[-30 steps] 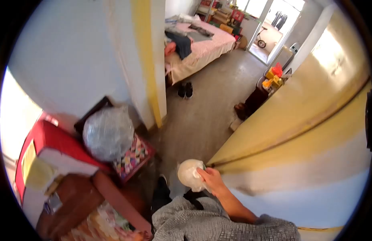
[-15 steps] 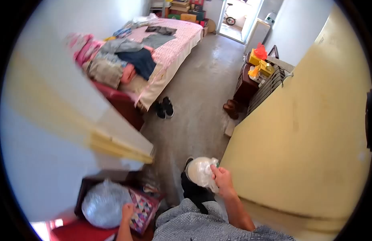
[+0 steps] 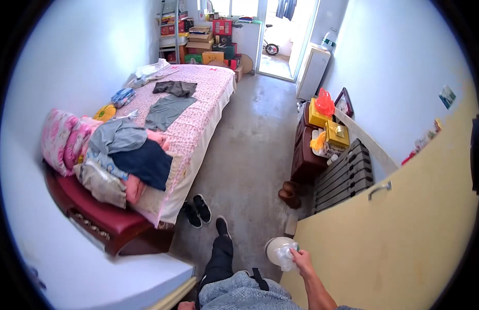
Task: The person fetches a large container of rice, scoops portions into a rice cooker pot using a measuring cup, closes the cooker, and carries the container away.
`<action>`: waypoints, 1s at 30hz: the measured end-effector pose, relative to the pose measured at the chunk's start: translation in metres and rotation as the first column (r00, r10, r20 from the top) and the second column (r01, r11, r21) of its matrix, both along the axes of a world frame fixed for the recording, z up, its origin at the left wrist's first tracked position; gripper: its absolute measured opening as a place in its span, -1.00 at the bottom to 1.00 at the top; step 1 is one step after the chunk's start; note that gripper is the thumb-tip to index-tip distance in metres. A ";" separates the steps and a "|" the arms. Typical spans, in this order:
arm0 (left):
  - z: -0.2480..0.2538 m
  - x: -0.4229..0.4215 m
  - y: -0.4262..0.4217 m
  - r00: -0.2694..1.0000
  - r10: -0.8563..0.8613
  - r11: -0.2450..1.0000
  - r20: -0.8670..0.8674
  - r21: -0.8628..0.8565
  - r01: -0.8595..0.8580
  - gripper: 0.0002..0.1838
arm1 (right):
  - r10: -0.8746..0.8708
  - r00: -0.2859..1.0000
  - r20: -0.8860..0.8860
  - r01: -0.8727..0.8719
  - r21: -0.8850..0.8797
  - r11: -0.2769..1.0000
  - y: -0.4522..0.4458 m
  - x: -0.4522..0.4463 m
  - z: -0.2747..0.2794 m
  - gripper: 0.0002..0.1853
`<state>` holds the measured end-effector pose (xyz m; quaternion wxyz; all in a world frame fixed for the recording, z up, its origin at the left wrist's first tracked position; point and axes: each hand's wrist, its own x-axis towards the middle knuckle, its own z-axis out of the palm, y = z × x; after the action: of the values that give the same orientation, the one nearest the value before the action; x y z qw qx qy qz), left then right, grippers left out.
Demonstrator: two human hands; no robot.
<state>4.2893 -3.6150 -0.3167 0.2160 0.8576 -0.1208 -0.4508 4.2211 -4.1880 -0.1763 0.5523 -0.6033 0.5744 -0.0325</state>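
Observation:
My right hand [image 3: 302, 261] is closed on the gathered top of a see-through plastic bag [image 3: 288, 257]. With the bag hangs a round cream-coloured thing [image 3: 275, 249] with a darker rim; its exact kind does not show. It hangs over the floor, close by the yellow door. Of my left hand [image 3: 187, 306] only a small part shows at the bottom edge, near the wall's end, and its fingers are hidden.
Left, a bed [image 3: 198, 119] carries a pile of clothes [image 3: 141, 160]. Black shoes [image 3: 197, 211] and brown shoes [image 3: 289, 195] lie on the floor [image 3: 244, 150]. The yellow door [image 3: 348, 237] stands at right, before dark cabinets [image 3: 305, 155]. A bright doorway [image 3: 278, 57] is at the back.
I have stepped forward through the doorway, and more of the room shows. The bagged round thing has moved right and down with my right hand. My left hand has dropped to the bottom edge.

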 end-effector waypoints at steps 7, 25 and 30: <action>-0.065 0.294 -0.092 0.870 0.462 0.886 -0.172 0.137 -0.443 -0.60 | -0.136 0.965 -0.222 0.164 0.112 0.980 -0.092 0.088 -0.032 -0.59; 0.013 0.967 -0.563 0.973 0.104 0.993 0.207 0.028 -0.112 -0.59 | 0.162 0.734 -0.659 0.069 0.310 0.948 -0.418 0.401 -0.151 -0.43; -0.006 1.039 -0.625 0.987 0.157 0.972 -0.033 0.181 -0.148 -0.54 | 0.179 0.720 -0.671 0.100 0.355 0.929 -0.538 0.517 -0.170 -0.46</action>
<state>5.3286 -4.2397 -0.3229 0.1754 0.8693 -0.0087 -0.4620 4.7384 -4.7258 -0.3459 0.4003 -0.4695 0.7210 0.3152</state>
